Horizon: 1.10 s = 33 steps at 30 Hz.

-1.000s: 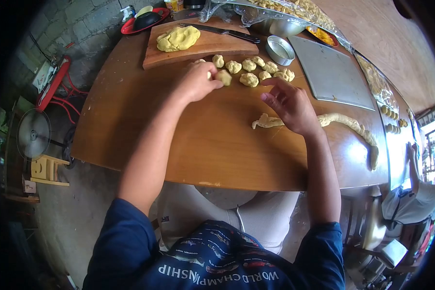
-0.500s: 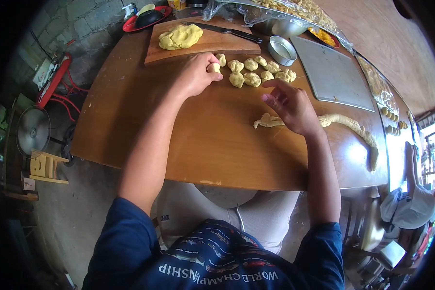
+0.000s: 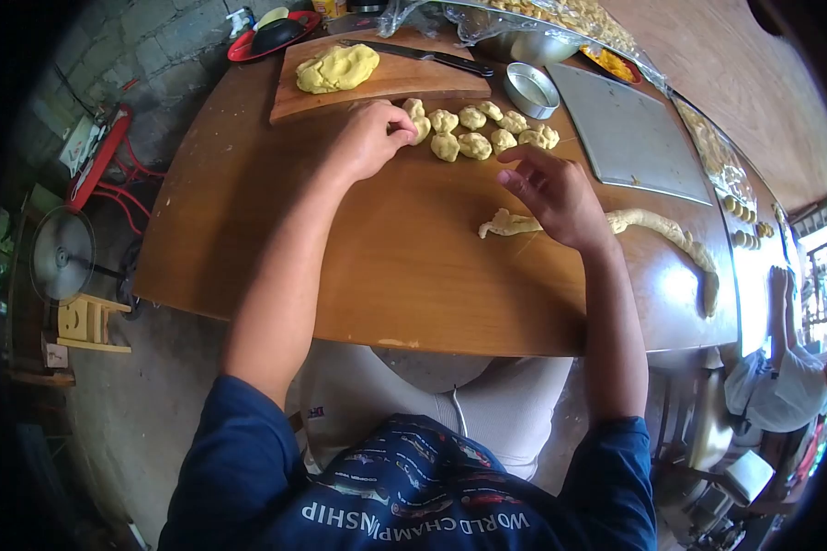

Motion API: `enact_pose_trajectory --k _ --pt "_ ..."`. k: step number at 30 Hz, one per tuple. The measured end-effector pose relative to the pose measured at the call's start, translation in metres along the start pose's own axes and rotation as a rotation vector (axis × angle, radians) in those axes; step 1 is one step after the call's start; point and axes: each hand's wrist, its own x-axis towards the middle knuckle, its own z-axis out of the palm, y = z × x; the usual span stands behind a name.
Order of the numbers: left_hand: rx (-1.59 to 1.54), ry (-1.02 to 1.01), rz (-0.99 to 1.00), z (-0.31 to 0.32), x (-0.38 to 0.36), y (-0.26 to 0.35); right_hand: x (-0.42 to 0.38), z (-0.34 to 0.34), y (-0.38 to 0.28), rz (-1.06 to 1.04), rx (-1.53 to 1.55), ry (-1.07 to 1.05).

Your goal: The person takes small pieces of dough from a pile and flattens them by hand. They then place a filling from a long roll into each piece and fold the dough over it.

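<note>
My left hand (image 3: 373, 140) is at the left end of a group of dough pieces (image 3: 474, 145). Its thumb and fingers are closed on a small yellow dough piece (image 3: 421, 129), which sits at table level just below another piece. My right hand (image 3: 560, 196) hovers right of the group, thumb and forefinger apart, with nothing visible in it. Beneath it, a long dough rope (image 3: 652, 221) runs across the table, partly hidden by the hand and wrist.
A large dough lump (image 3: 337, 69) and a knife (image 3: 427, 57) lie on a wooden board (image 3: 294, 103). A round metal tin (image 3: 531, 90) stands beside a flat metal tray (image 3: 629, 129). A metal bowl (image 3: 533, 46) is behind. Another person (image 3: 781, 390) is at far right.
My left hand has lowered the small dough piece beside the others at the left end of the group. My right hand has hardly moved. The view has shifted slightly.
</note>
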Motion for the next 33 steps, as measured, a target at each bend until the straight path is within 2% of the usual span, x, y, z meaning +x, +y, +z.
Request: enact_pose_trajectory --k 2,4,5,6,7,8,10,11,13,14,15,17,19,21,23,25,27,28,30,33 --pt "0.031 -0.01 0.015 -0.002 0.0 0.0 0.0 0.001 0.0 -0.004 -0.038 0.006" --pt "-0.041 0.007 -0.1 -0.006 -0.003 0.017 0.0 -0.002 -0.003 -0.002 -0.032 -0.014" --pt "-0.043 0.001 -0.096 -0.002 -0.001 0.013 -0.001 -0.003 -0.003 0.006 -0.024 -0.036" --pt "-0.018 0.098 0.049 0.003 -0.001 0.009 -0.003 -0.005 0.001 0.012 -0.023 -0.033" --pt "0.008 0.196 0.193 0.007 -0.001 0.004 -0.002 -0.009 0.008 -0.034 0.014 -0.124" --pt "0.006 0.193 0.195 0.009 0.0 -0.001 -0.003 -0.012 0.014 -0.082 0.051 -0.216" --pt "0.014 0.09 0.071 0.004 -0.003 0.009 -0.015 -0.012 0.018 -0.117 -0.024 -0.249" --pt "0.01 0.087 0.071 -0.001 -0.003 0.013 -0.019 -0.012 0.019 -0.154 -0.099 -0.281" --pt "0.059 -0.027 -0.158 -0.012 -0.003 0.024 -0.019 -0.017 0.018 -0.098 -0.152 -0.313" --pt "0.077 0.044 -0.061 -0.005 -0.004 0.017 -0.019 -0.02 0.018 -0.045 -0.201 -0.345" --pt "0.07 0.042 -0.058 -0.002 -0.005 0.024 -0.018 -0.022 0.02 -0.038 -0.206 -0.345" --pt "-0.114 0.067 0.105 0.004 -0.01 0.047 -0.013 -0.025 0.024 0.004 -0.187 -0.42" --pt "-0.332 -0.242 0.207 0.016 -0.014 0.058 -0.009 -0.025 0.024 0.047 -0.091 -0.394" --pt "-0.355 -0.377 0.334 0.036 -0.029 0.072 -0.009 -0.026 0.025 0.096 0.009 -0.378" --pt "-0.376 -0.343 0.316 0.051 -0.036 0.087 -0.009 -0.026 0.026 0.138 0.247 -0.295" --pt "-0.456 -0.371 0.269 0.055 -0.034 0.099 -0.008 -0.025 0.029 0.17 0.363 -0.31" --pt "-0.504 -0.056 0.574 0.071 -0.029 0.097 -0.007 -0.025 0.03 0.202 0.478 -0.325" --pt "-0.51 -0.058 0.571 0.073 -0.03 0.096 -0.007 -0.023 0.03 0.165 0.498 -0.327" --pt "-0.351 0.08 0.595 0.07 -0.027 0.096 -0.003 -0.025 0.03 0.123 0.511 -0.331" --pt "-0.263 -0.012 0.514 0.051 -0.025 0.092 -0.003 -0.027 0.029 0.117 0.55 -0.376"
